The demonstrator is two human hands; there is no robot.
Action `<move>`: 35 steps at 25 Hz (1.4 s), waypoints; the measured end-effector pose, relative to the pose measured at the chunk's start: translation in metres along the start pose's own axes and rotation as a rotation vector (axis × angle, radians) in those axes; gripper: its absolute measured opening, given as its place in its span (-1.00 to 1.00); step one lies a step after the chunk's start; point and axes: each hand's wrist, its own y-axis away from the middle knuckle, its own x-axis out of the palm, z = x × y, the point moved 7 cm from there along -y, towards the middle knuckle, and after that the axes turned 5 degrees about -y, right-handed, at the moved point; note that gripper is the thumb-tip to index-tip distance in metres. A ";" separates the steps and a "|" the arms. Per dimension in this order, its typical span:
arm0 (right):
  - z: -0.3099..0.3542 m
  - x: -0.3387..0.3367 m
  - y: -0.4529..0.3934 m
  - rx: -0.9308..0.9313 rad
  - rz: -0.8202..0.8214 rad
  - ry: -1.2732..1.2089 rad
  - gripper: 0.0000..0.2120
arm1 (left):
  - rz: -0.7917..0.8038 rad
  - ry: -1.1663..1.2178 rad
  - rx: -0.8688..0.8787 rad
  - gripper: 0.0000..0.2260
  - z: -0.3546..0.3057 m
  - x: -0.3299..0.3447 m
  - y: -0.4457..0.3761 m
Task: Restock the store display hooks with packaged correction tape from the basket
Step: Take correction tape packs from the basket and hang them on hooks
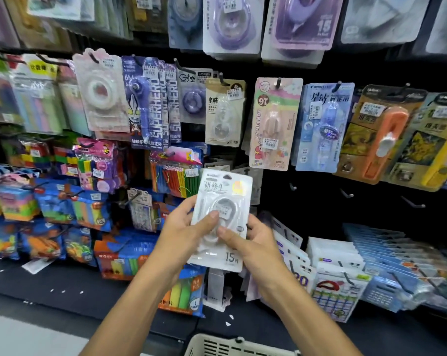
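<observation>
Gleaming white blister-packed correction tape

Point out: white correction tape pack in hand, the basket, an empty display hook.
white correction tape pack (223, 191): head view, on the upper card under the printed title.
basket (217, 346): head view, on the slotted cream wall near the bottom edge.
empty display hook (345, 194): head view, on the bare metal prong against the dark panel.

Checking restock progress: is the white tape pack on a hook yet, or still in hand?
In hand. Both hands, left and right, pinch the pack below the bare hooks.
</observation>
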 end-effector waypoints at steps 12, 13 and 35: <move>0.018 -0.048 -0.001 0.028 -0.340 0.283 -0.85 | -0.141 -0.527 0.040 -0.53 0.010 -0.014 -0.017; 0.016 -0.051 -0.005 0.041 -0.382 0.246 -0.79 | -0.149 -0.531 0.041 -0.53 0.010 -0.014 -0.016; -0.277 -0.108 0.220 0.204 0.779 1.404 -0.10 | 0.590 -1.488 -0.530 -0.51 0.270 -0.039 0.156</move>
